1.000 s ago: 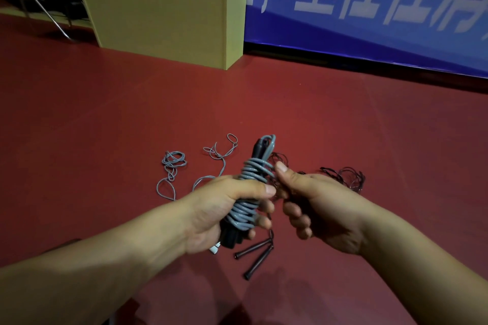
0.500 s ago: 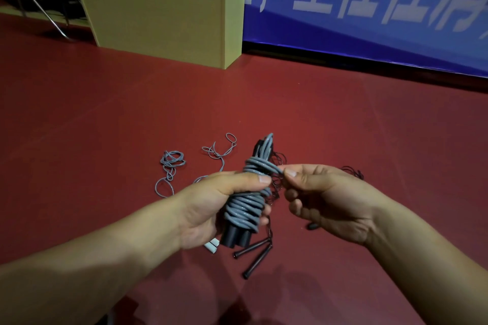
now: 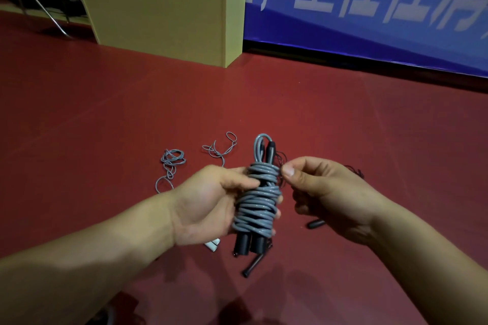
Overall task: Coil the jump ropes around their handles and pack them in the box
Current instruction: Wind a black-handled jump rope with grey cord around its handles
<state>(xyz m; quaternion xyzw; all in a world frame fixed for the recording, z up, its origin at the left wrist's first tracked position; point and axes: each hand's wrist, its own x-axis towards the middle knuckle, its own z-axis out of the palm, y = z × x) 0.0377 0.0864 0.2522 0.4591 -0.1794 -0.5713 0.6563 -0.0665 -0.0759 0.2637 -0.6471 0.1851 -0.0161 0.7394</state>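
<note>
The left hand [image 3: 211,206] gripped the coiled grey rope [image 3: 260,203]; the right hand [image 3: 324,192] had shifted to pinching its top wrap, probably securing the end.

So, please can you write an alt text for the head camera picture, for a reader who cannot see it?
A left hand holds a grey jump rope coiled around its two black handles, while the right hand pinches the coil's top. More grey rope lies on the red floor; a tan box stands behind.
</note>
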